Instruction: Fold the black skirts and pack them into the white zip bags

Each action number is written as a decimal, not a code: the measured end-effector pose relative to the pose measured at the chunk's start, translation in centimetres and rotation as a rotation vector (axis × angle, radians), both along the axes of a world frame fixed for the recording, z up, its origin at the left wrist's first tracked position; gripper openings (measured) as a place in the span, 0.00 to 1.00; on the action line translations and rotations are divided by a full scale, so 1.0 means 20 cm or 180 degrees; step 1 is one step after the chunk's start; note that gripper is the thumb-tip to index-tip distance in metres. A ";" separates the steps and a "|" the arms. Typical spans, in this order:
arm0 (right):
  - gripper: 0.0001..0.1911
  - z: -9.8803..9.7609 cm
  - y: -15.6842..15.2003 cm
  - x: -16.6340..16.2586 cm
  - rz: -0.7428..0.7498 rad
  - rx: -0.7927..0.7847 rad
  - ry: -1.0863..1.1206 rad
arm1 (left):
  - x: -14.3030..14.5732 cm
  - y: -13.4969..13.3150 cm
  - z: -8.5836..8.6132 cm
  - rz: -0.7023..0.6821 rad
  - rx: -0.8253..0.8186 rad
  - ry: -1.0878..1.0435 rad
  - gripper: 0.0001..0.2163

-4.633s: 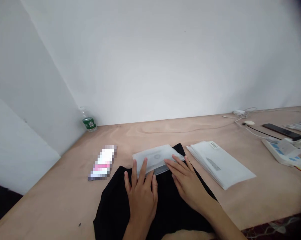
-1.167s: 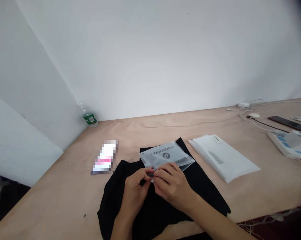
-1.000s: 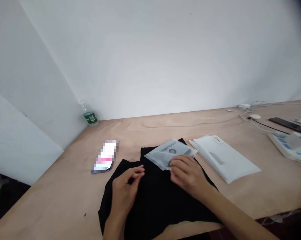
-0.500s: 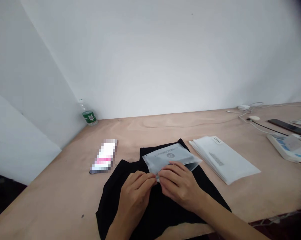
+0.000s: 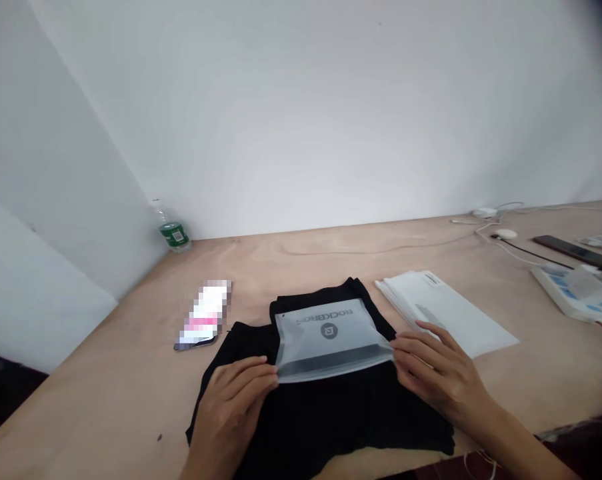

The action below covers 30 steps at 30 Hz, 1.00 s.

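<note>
A frosted plastic zip bag [image 5: 329, 340] printed ROCKBROS lies flat on a folded black garment [image 5: 321, 420], on a plywood worktop [image 5: 131, 393]. The left hand [image 5: 229, 417] lies beside the bag's lower left corner, its extended fingers [image 5: 251, 377] touching that corner. The right hand [image 5: 443, 373] sits at the opposite edge, its fingers [image 5: 411, 347] open and pressing there without pinching. A stack of white envelopes [image 5: 441, 327] lies just beside the garment; a pixelated packet [image 5: 203, 317] lies left of it, and a green-labelled water bottle [image 5: 173, 233] stands in the far corner.

We are facing a plywood counter [image 5: 331, 267] set against plain white walls [image 5: 301, 113] that meet in a corner, with soft, even light falling and a dark floor [image 5: 1, 393] showing lower left.
</note>
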State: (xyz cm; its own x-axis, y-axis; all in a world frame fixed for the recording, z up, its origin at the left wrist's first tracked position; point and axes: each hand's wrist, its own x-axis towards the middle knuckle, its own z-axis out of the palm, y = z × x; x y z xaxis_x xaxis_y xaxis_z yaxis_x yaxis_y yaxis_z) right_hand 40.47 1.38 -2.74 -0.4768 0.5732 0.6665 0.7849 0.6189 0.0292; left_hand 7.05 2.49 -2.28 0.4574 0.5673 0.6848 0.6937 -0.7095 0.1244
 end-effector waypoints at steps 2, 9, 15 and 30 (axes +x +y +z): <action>0.07 -0.01 -0.03 -0.01 -0.0060 -0.0204 0.0002 | 0.03 0.00 -0.01 -0.0020 -0.0133 0.0109 0.06; 0.07 0.01 -0.08 -0.02 -0.0485 -0.1306 0.0048 | 0.03 -0.02 -0.03 0.0112 -0.0814 0.0006 0.05; 0.14 0.16 0.02 -0.21 -0.0788 -0.1462 0.0269 | 0.19 0.02 0.15 0.0496 -0.1049 -0.0264 0.12; 0.30 -0.09 0.28 -0.39 -0.1145 -0.1770 -0.0274 | 0.44 0.23 -0.08 0.0695 -0.1099 0.1173 0.25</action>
